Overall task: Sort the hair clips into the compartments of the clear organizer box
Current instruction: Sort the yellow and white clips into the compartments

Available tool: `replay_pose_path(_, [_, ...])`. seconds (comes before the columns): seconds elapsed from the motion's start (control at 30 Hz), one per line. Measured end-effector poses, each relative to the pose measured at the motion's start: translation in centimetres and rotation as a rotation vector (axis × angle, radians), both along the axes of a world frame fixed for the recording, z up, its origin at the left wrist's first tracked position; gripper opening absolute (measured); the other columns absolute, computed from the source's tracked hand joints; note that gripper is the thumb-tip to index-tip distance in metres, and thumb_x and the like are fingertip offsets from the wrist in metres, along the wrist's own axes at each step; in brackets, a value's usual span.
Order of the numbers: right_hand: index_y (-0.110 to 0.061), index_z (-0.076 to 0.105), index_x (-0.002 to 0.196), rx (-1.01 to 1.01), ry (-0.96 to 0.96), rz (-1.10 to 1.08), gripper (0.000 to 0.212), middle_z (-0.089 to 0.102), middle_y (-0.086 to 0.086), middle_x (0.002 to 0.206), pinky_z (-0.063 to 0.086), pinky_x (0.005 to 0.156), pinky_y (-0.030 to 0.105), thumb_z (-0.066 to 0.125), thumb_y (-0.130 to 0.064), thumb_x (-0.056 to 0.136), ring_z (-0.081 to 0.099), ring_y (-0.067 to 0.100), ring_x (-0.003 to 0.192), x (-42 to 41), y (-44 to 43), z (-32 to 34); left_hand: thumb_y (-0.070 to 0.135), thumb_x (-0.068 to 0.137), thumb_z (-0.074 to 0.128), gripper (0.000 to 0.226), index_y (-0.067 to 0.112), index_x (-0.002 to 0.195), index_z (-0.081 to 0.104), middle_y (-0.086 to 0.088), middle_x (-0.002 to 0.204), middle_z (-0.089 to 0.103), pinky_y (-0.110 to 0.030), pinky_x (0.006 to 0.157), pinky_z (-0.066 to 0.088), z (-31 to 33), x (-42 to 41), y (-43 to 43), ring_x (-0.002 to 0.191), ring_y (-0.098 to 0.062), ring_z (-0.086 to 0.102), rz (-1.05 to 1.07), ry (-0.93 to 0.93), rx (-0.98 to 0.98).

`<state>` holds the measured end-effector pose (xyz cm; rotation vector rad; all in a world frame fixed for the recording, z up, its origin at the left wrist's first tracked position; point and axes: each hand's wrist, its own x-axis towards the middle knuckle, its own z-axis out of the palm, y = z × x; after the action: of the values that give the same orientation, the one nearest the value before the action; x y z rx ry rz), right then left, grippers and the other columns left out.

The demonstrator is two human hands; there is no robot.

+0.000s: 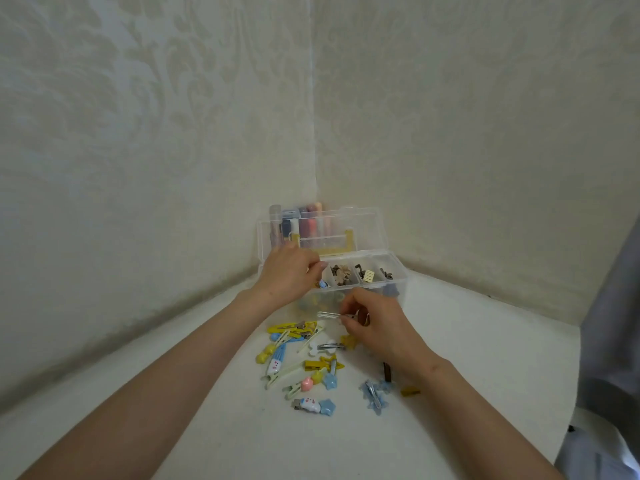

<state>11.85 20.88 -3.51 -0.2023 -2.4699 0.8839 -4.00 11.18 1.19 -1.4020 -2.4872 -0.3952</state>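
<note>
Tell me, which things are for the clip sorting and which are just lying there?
For the job: clear organizer box; loose hair clips on the white surface; white clip pinched in the right hand; left hand at the box's left end.
Just lying about: coloured tubes behind the open lid; grey cloth at the right edge.

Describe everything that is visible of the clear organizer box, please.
The clear organizer box is see-through plastic and stands on the white surface in the wall corner. Its lid is open and upright behind, with a yellowish handle. A top tray is split into small compartments holding dark and beige clips; coloured pieces show blurred through the front wall. The left hand rests on its left end. The right hand pinches a white hair clip just in front.
</note>
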Motion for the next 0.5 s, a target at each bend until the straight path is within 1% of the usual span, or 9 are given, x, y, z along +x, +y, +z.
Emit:
replay_pose_path(0.07, [-0.018, 0.059, 0.083, -0.001, 0.000, 0.002, 0.008, 0.058, -0.009, 0.077, 0.048, 0.068, 0.028, 0.062, -0.011, 0.084, 0.053, 0.010, 0.070, 0.0, 0.0, 0.0, 0.037, 0.097, 0.035, 0.041, 0.020, 0.085, 0.071, -0.003, 0.090, 0.067, -0.038, 0.090, 0.035, 0.5, 0.3, -0.2, 0.099, -0.023, 0.053, -0.019, 0.013, -0.051])
replay_pose_path(0.13, [-0.018, 0.059, 0.083, -0.014, -0.005, 0.002, 0.007, 0.058, -0.010, 0.077, 0.047, 0.067, 0.025, 0.062, -0.011, 0.084, 0.052, 0.009, 0.068, 0.0, 0.0, 0.0, 0.037, 0.097, 0.036, 0.042, 0.019, 0.087, 0.073, 0.000, 0.081, 0.066, -0.032, 0.083, 0.038, 1.0, 0.5, -0.4, 0.085, -0.019, 0.057, -0.047, -0.015, -0.079])
replay_pose_path(0.2, [-0.017, 0.060, 0.083, -0.061, 0.005, -0.006, 0.007, 0.058, -0.010, 0.076, 0.045, 0.063, 0.018, 0.062, -0.010, 0.084, 0.050, 0.006, 0.065, -0.1, 0.0, 0.0, 0.037, 0.097, 0.038, 0.043, 0.017, 0.084, 0.073, 0.004, 0.072, 0.062, -0.028, 0.074, 0.040, 1.5, 0.7, -0.6, 0.070, -0.014, 0.053, -0.058, -0.110, -0.037])
replay_pose_path(0.23, [-0.016, 0.060, 0.084, -0.102, 0.022, -0.014, 0.008, 0.058, -0.010, 0.075, 0.044, 0.061, 0.015, 0.061, -0.009, 0.084, 0.049, 0.004, 0.064, -0.1, 0.0, 0.1, 0.036, 0.097, 0.039, 0.041, 0.016, 0.082, 0.072, 0.006, 0.071, 0.062, -0.028, 0.072, 0.042, 1.6, 0.7, -0.7, 0.067, -0.012, 0.052, -0.061, -0.136, 0.009])
replay_pose_path(0.3, [-0.017, 0.061, 0.084, -0.199, 0.070, -0.040, 0.010, 0.059, -0.009, 0.075, 0.044, 0.060, 0.012, 0.061, -0.007, 0.085, 0.050, 0.003, 0.063, -0.1, 0.0, 0.2, 0.034, 0.095, 0.043, 0.033, 0.015, 0.081, 0.067, 0.009, 0.075, 0.065, -0.031, 0.071, 0.046, 1.5, 0.7, -0.9, 0.066, -0.011, 0.052, -0.087, -0.156, 0.113])
replay_pose_path(0.33, [-0.019, 0.061, 0.085, -0.249, 0.098, -0.054, 0.012, 0.060, -0.008, 0.076, 0.046, 0.060, 0.013, 0.062, -0.007, 0.085, 0.052, 0.005, 0.064, -0.1, 0.1, 0.2, 0.034, 0.094, 0.046, 0.028, 0.016, 0.082, 0.064, 0.010, 0.077, 0.066, -0.031, 0.071, 0.046, 1.5, 0.8, -1.0, 0.068, -0.010, 0.052, -0.110, -0.176, 0.155])
replay_pose_path(0.4, [-0.019, 0.063, 0.087, -0.355, 0.154, -0.077, 0.011, 0.064, -0.002, 0.080, 0.053, 0.065, 0.022, 0.063, -0.008, 0.085, 0.058, 0.011, 0.069, -0.2, 0.2, 0.3, 0.034, 0.091, 0.051, 0.022, 0.017, 0.082, 0.063, 0.011, 0.076, 0.065, -0.032, 0.069, 0.045, 1.5, 1.0, -1.3, 0.069, -0.011, 0.054, -0.177, -0.262, 0.221])
replay_pose_path(0.43, [-0.017, 0.064, 0.089, -0.404, 0.182, -0.087, 0.011, 0.065, 0.000, 0.082, 0.055, 0.066, 0.024, 0.064, -0.007, 0.084, 0.060, 0.015, 0.073, -0.3, 0.2, 0.4, 0.035, 0.090, 0.054, 0.020, 0.018, 0.083, 0.063, 0.010, 0.076, 0.066, -0.033, 0.069, 0.045, 1.5, 1.1, -1.4, 0.070, -0.012, 0.056, -0.210, -0.318, 0.236])
replay_pose_path(0.5, [-0.014, 0.063, 0.088, -0.475, 0.231, -0.101, 0.009, 0.066, 0.003, 0.082, 0.054, 0.063, 0.021, 0.065, -0.006, 0.084, 0.062, 0.014, 0.075, -0.3, 0.2, 0.5, 0.036, 0.084, 0.061, 0.015, 0.021, 0.085, 0.065, 0.009, 0.077, 0.068, -0.031, 0.070, 0.046, 1.5, 1.3, -1.6, 0.072, -0.010, 0.057, -0.252, -0.389, 0.217])
